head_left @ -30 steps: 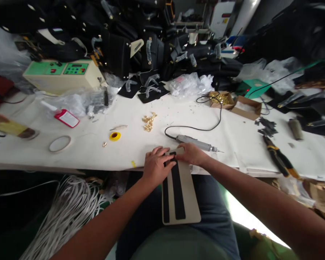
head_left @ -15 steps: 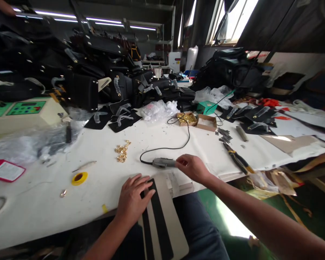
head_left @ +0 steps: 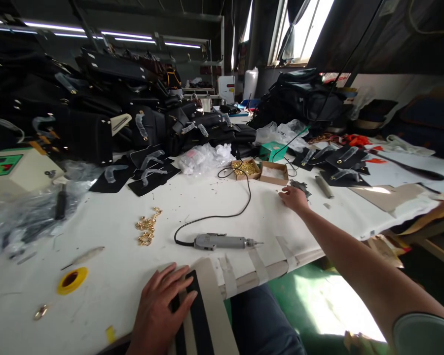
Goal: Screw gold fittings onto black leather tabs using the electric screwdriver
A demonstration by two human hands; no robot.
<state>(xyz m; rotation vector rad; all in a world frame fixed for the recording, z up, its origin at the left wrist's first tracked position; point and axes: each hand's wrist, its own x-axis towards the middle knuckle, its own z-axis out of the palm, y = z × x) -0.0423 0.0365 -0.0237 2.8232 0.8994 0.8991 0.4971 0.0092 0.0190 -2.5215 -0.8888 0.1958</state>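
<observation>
My left hand (head_left: 162, 304) lies flat, fingers spread, on a beige panel (head_left: 210, 291) with black strips (head_left: 200, 315) at the table's front edge. Just beyond it, a grey electric screwdriver (head_left: 225, 241) rests on the table, its bit pointing right and its black cord (head_left: 222, 216) looping back. My right hand (head_left: 295, 198) is stretched far forward, beside small dark flat pieces (head_left: 299, 186) and in front of an open carton with whitish contents (head_left: 274, 172). Its fingers are curled together; whatever they may hold is hidden.
Gold hardware (head_left: 147, 227) is heaped left of the screwdriver, and more fills a small carton (head_left: 246, 168). Yellow tape (head_left: 72, 280) sits at left. A grey cylinder (head_left: 324, 187) lies right of my hand. Black bags (head_left: 85, 123) are piled behind; clear plastic (head_left: 207, 160) is crumpled before them.
My right hand has left the screwdriver's front end and moved forward and right to the dark pieces. The screwdriver's bit is now uncovered. My left hand stays on the panel; the view has shifted.
</observation>
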